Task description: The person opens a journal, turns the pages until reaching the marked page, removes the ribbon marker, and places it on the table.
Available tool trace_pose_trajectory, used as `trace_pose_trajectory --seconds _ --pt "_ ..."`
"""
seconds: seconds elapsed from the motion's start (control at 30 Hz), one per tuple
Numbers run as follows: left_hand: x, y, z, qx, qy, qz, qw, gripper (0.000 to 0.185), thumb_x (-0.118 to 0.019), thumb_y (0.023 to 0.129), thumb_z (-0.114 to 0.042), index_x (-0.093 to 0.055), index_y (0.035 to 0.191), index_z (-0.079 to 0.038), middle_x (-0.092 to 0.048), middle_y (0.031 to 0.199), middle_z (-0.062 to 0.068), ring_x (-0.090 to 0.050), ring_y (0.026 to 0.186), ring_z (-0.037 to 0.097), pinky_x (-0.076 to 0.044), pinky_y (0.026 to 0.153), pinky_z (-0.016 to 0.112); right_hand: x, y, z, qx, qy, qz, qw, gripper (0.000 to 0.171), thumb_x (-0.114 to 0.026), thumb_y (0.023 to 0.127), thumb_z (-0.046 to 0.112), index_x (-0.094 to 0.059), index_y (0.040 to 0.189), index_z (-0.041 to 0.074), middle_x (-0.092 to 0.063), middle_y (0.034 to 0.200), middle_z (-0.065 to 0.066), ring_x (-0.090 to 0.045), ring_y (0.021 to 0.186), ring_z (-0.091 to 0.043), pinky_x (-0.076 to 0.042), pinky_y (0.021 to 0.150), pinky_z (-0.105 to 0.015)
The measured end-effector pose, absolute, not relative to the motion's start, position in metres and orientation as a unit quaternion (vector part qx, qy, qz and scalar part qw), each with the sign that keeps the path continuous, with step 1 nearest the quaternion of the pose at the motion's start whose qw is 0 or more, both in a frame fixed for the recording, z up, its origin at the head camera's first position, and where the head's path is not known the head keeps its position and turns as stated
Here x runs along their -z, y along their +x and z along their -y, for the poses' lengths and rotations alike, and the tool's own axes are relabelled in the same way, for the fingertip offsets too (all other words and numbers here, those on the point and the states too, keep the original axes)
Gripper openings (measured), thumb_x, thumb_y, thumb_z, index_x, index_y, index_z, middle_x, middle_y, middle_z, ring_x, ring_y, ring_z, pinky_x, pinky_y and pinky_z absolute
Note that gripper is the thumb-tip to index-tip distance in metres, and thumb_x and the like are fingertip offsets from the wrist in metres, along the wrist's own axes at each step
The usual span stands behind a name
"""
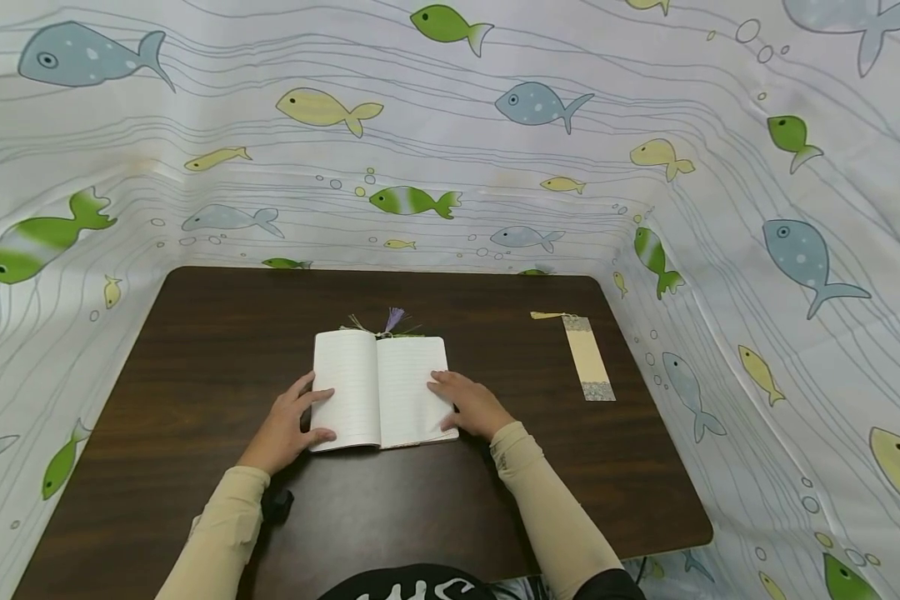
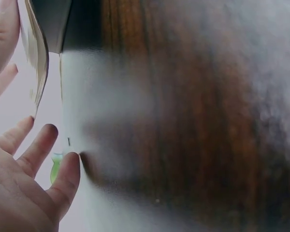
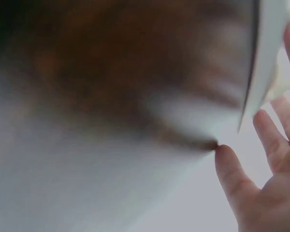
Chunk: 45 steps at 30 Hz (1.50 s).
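A notebook (image 1: 412, 387) lies open on the dark wooden table, showing two lined white pages. At its left edge is my left hand (image 1: 285, 425), with thumb and index finger over the left page and the other fingers spread beside it. In the left wrist view, fingertips of the left hand (image 2: 34, 179) come down close to the tabletop near the page edges. My right hand (image 1: 474, 404) rests on the right page's outer edge with fingers extended. Tassels (image 1: 394, 318), one purple, stick out past the notebook's top edge.
A cream bookmark (image 1: 588, 354) with patterned ends and a yellow tassel lies at the right of the table (image 1: 232, 333). Fish-printed white cloth (image 1: 450, 150) hangs behind and at both sides. The table's front edge is close to the person's body.
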<state>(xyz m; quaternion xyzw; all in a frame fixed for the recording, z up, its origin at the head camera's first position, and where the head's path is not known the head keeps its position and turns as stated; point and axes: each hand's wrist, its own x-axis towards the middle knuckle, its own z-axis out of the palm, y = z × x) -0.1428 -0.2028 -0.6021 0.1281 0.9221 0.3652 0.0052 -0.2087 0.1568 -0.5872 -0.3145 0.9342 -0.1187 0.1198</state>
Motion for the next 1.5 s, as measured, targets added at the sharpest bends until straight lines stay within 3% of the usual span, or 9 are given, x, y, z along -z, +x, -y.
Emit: trace_pose_trajectory --seconds 0.23,0.53,0.63,0.77,0.9,1.0,1.17,1.27,1.5 --pt "0.605 -0.142 0.204 -0.362 0.124 -0.924 0.004 0.076 -0.088 0.078 -0.034 -0.058 0.142 -0.008 -0.027 0.162 0.024 -0.031 0.14 0.052 -0.038 0.102 0.07 0.59 -0.21 -0.15 0.113 -0.282 -0.949 0.086 0.096 -0.085 0.078 0.043 -0.041 0.156 0.012 -0.038 0.162 -0.003 -0.04 0.145 -0.025 -0.04 0.112 -0.048" --pt "0.604 -0.14 0.205 -0.36 0.124 -0.925 0.014 0.074 -0.086 0.081 -0.032 -0.056 0.145 -0.01 -0.026 0.162 0.023 -0.03 0.141 0.051 -0.036 0.103 0.071 0.59 -0.209 -0.141 0.136 -0.258 -0.954 0.068 0.112 -0.09 0.071 0.043 -0.03 0.16 0.009 -0.043 0.15 -0.012 -0.044 0.134 -0.029 -0.042 0.111 -0.038" --pt "0.605 -0.14 0.205 -0.36 0.126 -0.924 0.009 0.074 -0.086 0.081 -0.033 -0.056 0.145 -0.01 -0.027 0.162 0.023 -0.031 0.14 0.052 -0.036 0.103 0.071 0.59 -0.208 -0.14 0.152 -0.262 -0.951 0.066 0.107 -0.09 0.073 0.037 -0.032 0.16 0.013 -0.048 0.145 -0.012 -0.046 0.128 -0.028 -0.045 0.107 -0.038" --pt "0.605 -0.141 0.205 -0.362 0.129 -0.923 0.005 0.074 -0.085 0.081 -0.035 -0.056 0.145 -0.01 -0.028 0.161 0.023 -0.032 0.14 0.052 -0.036 0.102 0.073 0.592 -0.209 -0.142 0.21 -0.262 -0.939 0.076 0.092 -0.085 0.083 0.026 -0.035 0.159 0.016 -0.05 0.139 -0.012 -0.048 0.123 -0.025 -0.048 0.102 -0.038" --pt "0.605 -0.14 0.205 -0.362 0.128 -0.923 0.007 0.074 -0.085 0.082 -0.034 -0.055 0.146 -0.01 -0.028 0.161 0.024 -0.031 0.14 0.053 -0.035 0.102 0.073 0.596 -0.21 -0.144 0.34 -0.241 -0.904 0.094 0.068 -0.07 0.097 0.011 -0.036 0.156 0.007 -0.048 0.119 -0.014 -0.049 0.104 -0.023 -0.049 0.088 -0.036" --pt "0.606 -0.14 0.206 -0.361 0.126 -0.924 0.011 0.075 -0.085 0.082 -0.034 -0.055 0.146 -0.01 -0.028 0.162 0.023 -0.031 0.14 0.053 -0.035 0.102 0.073 0.599 -0.21 -0.146 0.435 -0.198 -0.872 0.109 0.058 -0.062 0.101 0.004 -0.037 0.153 0.003 -0.046 0.108 -0.01 -0.047 0.089 -0.018 -0.044 0.076 -0.03" --pt "0.603 -0.14 0.205 -0.358 0.127 -0.925 0.017 0.075 -0.085 0.083 -0.035 -0.055 0.146 -0.009 -0.027 0.162 0.023 -0.031 0.14 0.054 -0.034 0.103 0.073 0.599 -0.208 -0.148 0.534 -0.112 -0.829 0.119 0.06 -0.065 0.099 0.004 -0.039 0.154 0.009 -0.051 0.102 -0.007 -0.043 0.073 -0.013 -0.042 0.064 -0.025" --pt "0.603 -0.139 0.205 -0.356 0.127 -0.926 0.019 0.075 -0.084 0.083 -0.037 -0.055 0.146 -0.009 -0.028 0.161 0.024 -0.031 0.139 0.054 -0.034 0.102 0.074 0.6 -0.209 -0.148 0.543 -0.09 -0.828 0.109 0.06 -0.067 0.098 0.005 -0.042 0.152 0.011 -0.054 0.095 -0.007 -0.041 0.067 -0.014 -0.04 0.063 -0.026" --pt "0.601 -0.139 0.204 -0.355 0.128 -0.926 0.02 0.074 -0.083 0.083 -0.037 -0.054 0.146 -0.009 -0.028 0.161 0.024 -0.031 0.139 0.055 -0.035 0.101 0.074 0.601 -0.211 -0.148 0.544 -0.062 -0.831 0.1 0.063 -0.071 0.096 0.007 -0.044 0.153 0.011 -0.057 0.086 -0.002 -0.051 0.064 -0.012 -0.045 0.065 -0.028"
